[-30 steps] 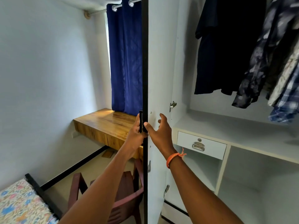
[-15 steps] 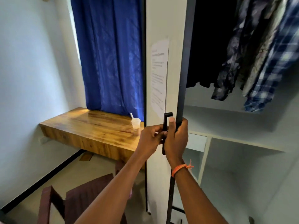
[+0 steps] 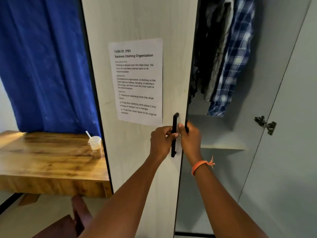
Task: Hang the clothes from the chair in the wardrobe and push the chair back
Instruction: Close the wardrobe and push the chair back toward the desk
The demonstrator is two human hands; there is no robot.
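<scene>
The left wardrobe door [image 3: 137,23] now faces me, nearly closed, with a printed sheet [image 3: 137,81] taped on it. My left hand [image 3: 162,141] is shut around the door's black handle [image 3: 175,121]. My right hand [image 3: 189,140], with an orange wristband, grips the door's free edge just right of the handle. Through the remaining gap hang several clothes [image 3: 228,57], a blue plaid shirt foremost, above a white shelf [image 3: 221,146]. The dark red plastic chair [image 3: 68,220] shows at the bottom left, mostly out of frame, with no clothes visible on it.
A wooden desk [image 3: 42,162] stands at left under a blue curtain [image 3: 42,62], with a plastic cup and straw [image 3: 95,145] near its right end. The right wardrobe door [image 3: 291,152] stands open with a metal hinge [image 3: 265,125].
The left door has swung from edge-on to nearly closed, narrowing the gap. Both hands stayed on it, the left now on the handle. The view moved closer and right.
</scene>
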